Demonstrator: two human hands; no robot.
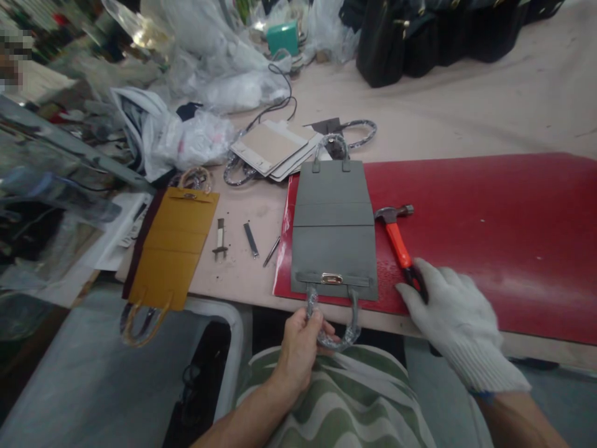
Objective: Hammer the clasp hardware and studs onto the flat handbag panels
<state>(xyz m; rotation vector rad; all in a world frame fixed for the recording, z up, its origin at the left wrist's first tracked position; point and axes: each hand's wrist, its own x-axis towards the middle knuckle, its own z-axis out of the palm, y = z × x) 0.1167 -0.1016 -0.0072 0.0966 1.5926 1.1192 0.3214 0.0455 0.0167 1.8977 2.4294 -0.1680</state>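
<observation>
A grey handbag panel [333, 214] lies flat on the red mat [485, 249], with a gold-coloured clasp [331, 279] near its front edge. Its plastic-wrapped handle [351, 326] hangs over the table edge, and the bare fingers of my left hand [303, 339] are closed round the handle's left side. In a white knit glove, my right hand [450, 308] rests at the mat's front edge. The thumb and fingers are around the dark grip end of a claw hammer [398, 239] with an orange handle. The hammer's head lies on the mat beside the panel.
Left of the mat are a mustard handbag panel [173, 239], a small metal tool [221, 239], a dark metal bar [250, 240] and a thin pointed rod [271, 252]. Behind lie stacked pale panels [270, 146], plastic bags [200, 134] and black handbags [380, 46].
</observation>
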